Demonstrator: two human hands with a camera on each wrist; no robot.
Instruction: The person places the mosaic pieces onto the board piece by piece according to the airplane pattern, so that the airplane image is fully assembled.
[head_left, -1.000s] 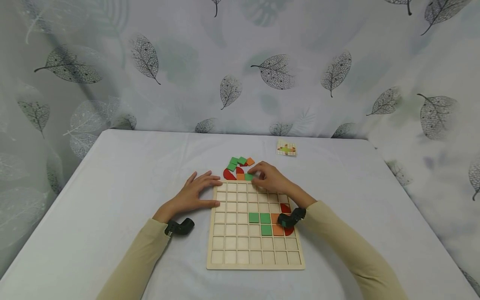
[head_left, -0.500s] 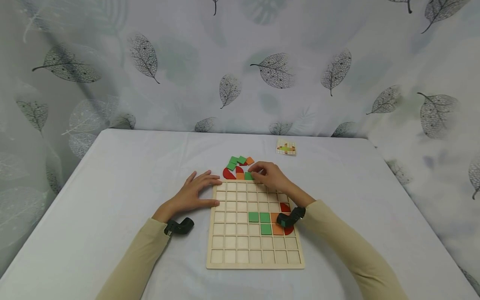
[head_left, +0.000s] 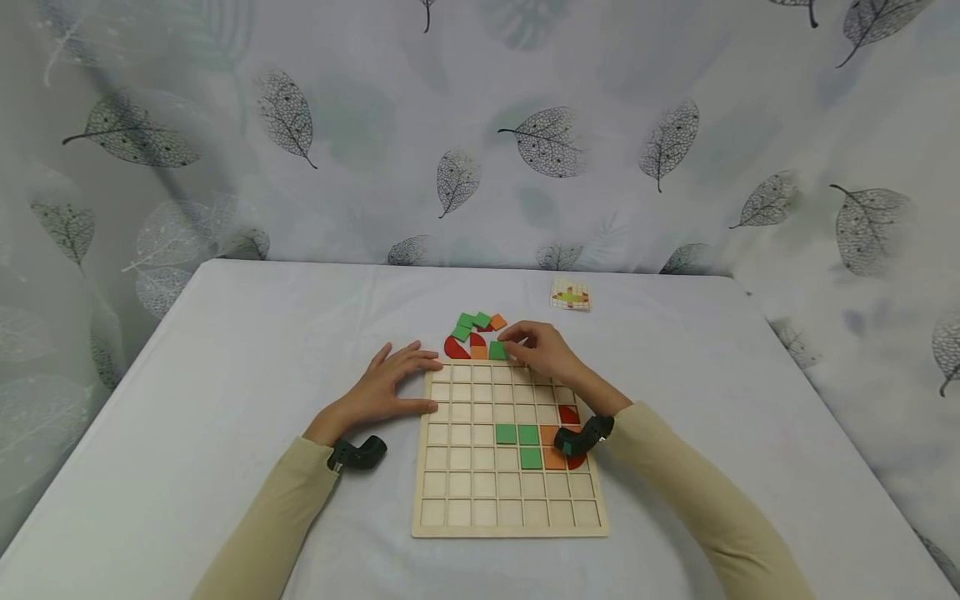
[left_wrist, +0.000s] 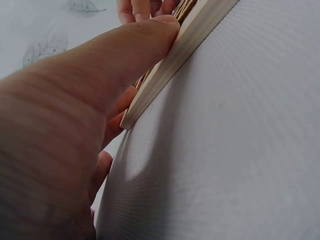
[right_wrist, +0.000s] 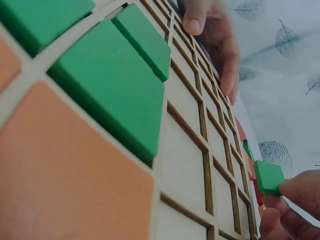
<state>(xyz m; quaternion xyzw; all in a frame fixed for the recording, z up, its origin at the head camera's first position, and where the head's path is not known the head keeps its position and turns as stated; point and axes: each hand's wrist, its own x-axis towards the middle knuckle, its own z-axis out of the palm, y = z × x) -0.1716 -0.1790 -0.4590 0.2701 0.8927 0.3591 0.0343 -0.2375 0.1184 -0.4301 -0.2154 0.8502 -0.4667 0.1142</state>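
My right hand (head_left: pixel 543 350) reaches over the far edge of a wooden grid board (head_left: pixel 461 483) and pinches a green square tile (right_wrist: pixel 269 177) between thumb and fingertips. The right wrist view shows that tile tilted, just past the board's far side. Spread beside the board's upper left corner, my left hand (head_left: pixel 390 387) rests its thumb and fingertips on the frame. In the left wrist view its thumb (left_wrist: pixel 150 42) lies along the wooden edge. Set in the grid are green tiles (head_left: pixel 531 458), orange tiles (head_left: pixel 554 459) and red curved pieces (head_left: pixel 568 415), partly hidden by the right wrist's camera.
Behind the board lies a loose cluster of green squares (head_left: pixel 461 333), orange squares (head_left: pixel 498 322) and red curved pieces (head_left: pixel 455 348). A small pattern card (head_left: pixel 572 295) lies farther back on the white tablecloth (head_left: pixel 300 333). A leaf-print curtain (head_left: pixel 360 125) hangs behind.
My right thumb and fingers have closed on the green tile's right side, and the tile has shifted slightly. My left hand stays in place on the board's edge.
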